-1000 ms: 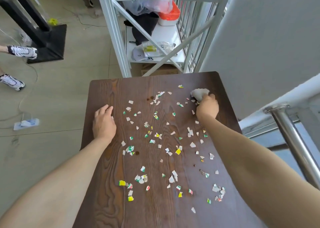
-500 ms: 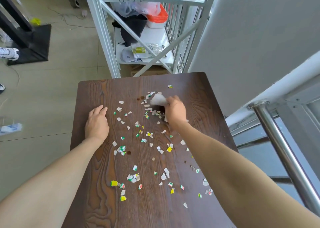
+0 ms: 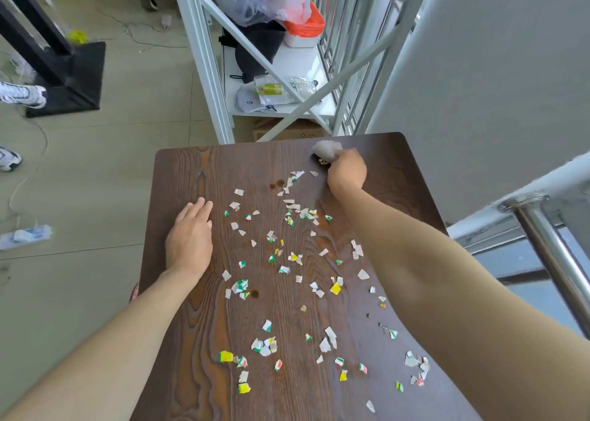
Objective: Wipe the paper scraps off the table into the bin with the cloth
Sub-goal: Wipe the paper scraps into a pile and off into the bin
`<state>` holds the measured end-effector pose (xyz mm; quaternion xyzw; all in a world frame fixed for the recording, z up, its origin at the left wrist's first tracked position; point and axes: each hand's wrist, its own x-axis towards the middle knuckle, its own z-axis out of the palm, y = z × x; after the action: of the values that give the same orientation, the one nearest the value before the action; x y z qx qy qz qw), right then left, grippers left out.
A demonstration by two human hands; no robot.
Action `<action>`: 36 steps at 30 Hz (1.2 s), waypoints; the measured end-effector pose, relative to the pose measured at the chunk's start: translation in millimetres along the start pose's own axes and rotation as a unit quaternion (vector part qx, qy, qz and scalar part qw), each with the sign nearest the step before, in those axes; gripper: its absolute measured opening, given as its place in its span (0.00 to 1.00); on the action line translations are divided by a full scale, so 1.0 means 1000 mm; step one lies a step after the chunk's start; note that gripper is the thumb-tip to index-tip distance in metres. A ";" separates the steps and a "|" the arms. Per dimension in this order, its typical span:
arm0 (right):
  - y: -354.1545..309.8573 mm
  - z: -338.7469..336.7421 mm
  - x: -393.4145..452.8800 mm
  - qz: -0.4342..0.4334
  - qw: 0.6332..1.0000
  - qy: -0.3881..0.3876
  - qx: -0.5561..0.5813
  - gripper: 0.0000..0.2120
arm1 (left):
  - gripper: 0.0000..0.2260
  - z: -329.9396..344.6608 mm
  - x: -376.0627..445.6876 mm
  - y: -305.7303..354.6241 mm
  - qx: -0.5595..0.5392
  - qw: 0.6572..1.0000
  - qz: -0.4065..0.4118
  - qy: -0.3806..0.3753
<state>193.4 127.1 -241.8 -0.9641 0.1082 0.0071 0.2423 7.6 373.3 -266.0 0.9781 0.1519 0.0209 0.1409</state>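
A dark wooden table carries several small white, green and yellow paper scraps spread over its middle and near part. My right hand is near the far right corner, closed around a crumpled white cloth that sticks out beyond the fingers and touches the tabletop. A scrap or two lies just under the cloth. My left hand rests flat on the table's left side, fingers together, holding nothing. No bin is visible.
A white metal shelf frame with bags and bottles stands just beyond the table's far edge. A grey wall and a steel rail run along the right. Another person's shoes and a power strip are on the floor at left.
My right hand swept the cloth left toward the table's middle, then back out to the far right corner. Scraps near the far edge have bunched closer to the centre. The left hand stayed put.
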 end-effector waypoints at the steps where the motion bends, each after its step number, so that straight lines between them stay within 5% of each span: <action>1: -0.009 0.007 -0.006 -0.030 0.999 -0.014 0.000 0.15 | 0.18 0.000 0.000 -0.001 -0.002 1.000 0.000 -0.002; 11: -0.016 0.028 -0.052 -0.183 0.978 -0.104 -0.006 0.16 | 0.19 -0.005 -0.002 0.001 -0.017 1.000 -0.003 -0.008; 17: -0.011 0.016 -0.098 -0.338 0.923 -0.185 0.015 0.15 | 0.19 -0.007 -0.003 -0.001 -0.025 1.000 -0.004 -0.009; 24: -0.022 -0.001 -0.051 -0.160 0.986 -0.033 0.042 0.13 | 0.19 -0.004 -0.002 -0.004 -0.031 0.999 -0.006 -0.002; 28: -0.042 0.021 -0.028 -0.101 0.994 -0.039 -0.007 0.14 | 0.19 -0.003 0.000 -0.007 -0.023 1.000 -0.004 0.003; 36: -0.046 0.045 -0.063 -0.229 0.967 -0.108 -0.032 0.18 | 0.19 -0.002 0.000 -0.008 -0.037 0.999 -0.002 0.012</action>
<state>143.7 200.6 -255.5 -0.9639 -0.1427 0.0589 0.2170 5.6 381.0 -266.5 0.9716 0.1548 0.0379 0.1750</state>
